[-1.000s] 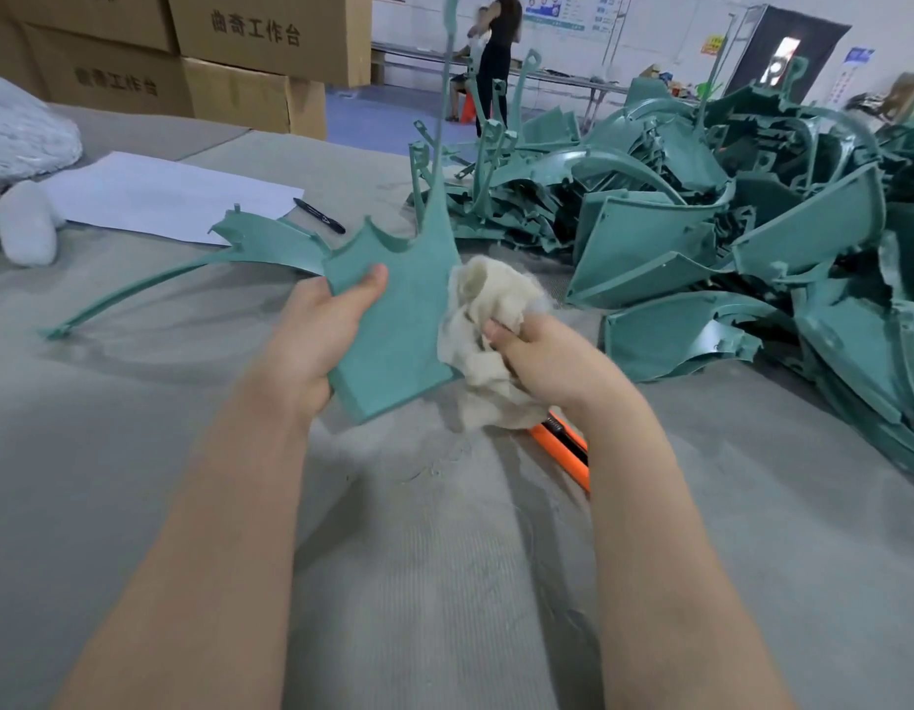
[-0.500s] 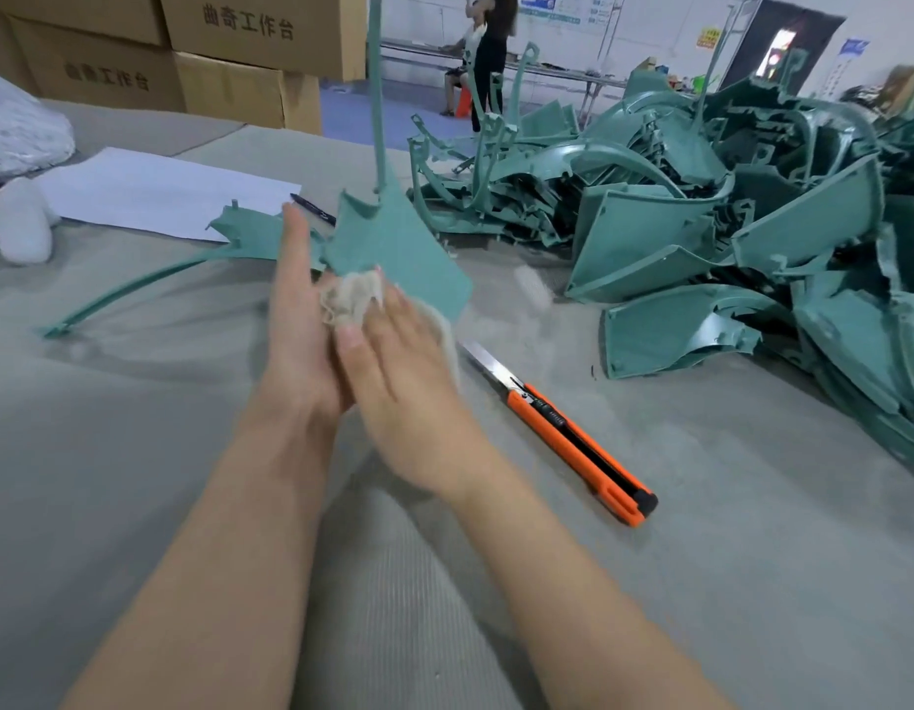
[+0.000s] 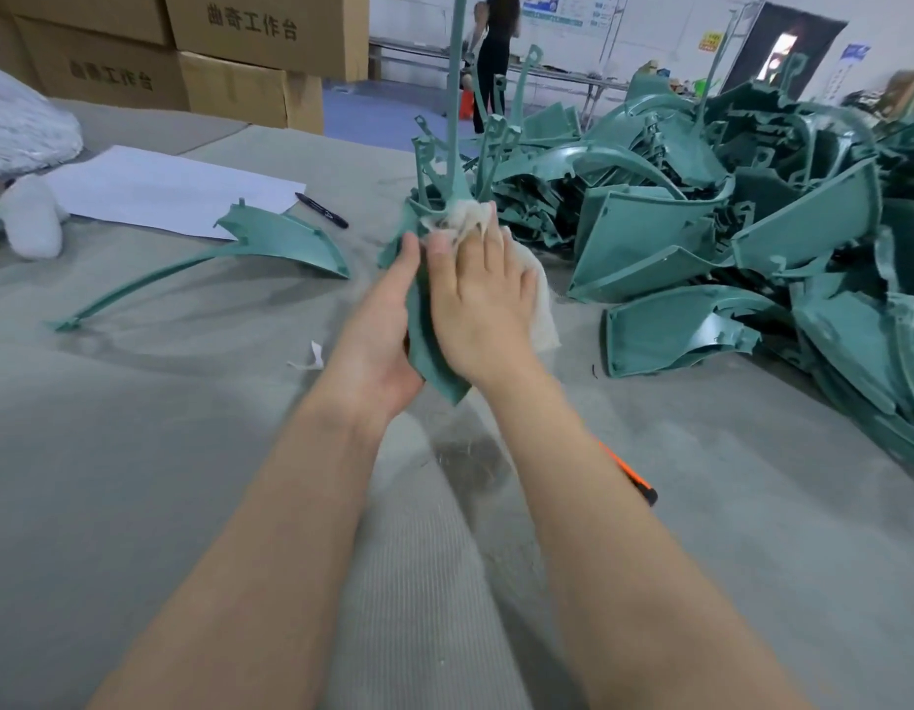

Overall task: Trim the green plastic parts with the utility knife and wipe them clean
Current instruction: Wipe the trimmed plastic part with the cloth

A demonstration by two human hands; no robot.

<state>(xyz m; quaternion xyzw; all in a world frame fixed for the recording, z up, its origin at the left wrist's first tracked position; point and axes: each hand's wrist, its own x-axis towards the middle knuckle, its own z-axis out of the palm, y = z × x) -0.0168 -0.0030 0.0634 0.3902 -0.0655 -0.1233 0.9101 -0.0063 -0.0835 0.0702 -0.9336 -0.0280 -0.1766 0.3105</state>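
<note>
My left hand [image 3: 378, 325] grips a green plastic part [image 3: 430, 345] by its lower left side and holds it upright above the table, its thin stem [image 3: 457, 94] pointing up. My right hand [image 3: 480, 310] lies flat against the part's right face and presses a white cloth [image 3: 541, 294] onto it with straight fingers; the cloth bunches at the fingertips near the stem's base. The orange utility knife [image 3: 630, 476] lies on the table, mostly hidden behind my right forearm. Another green part [image 3: 270, 238] lies on the table to the left.
A big pile of green parts [image 3: 726, 222] fills the right side. White paper [image 3: 163, 192] and a black marker [image 3: 322, 210] lie at the back left, near cardboard boxes [image 3: 229, 53] and a white bag [image 3: 19, 130]. A person [image 3: 496, 53] stands far behind.
The held part has turned nearly edge-on to me. My right hand has slid the cloth up its face toward the stem. My right forearm now covers most of the knife.
</note>
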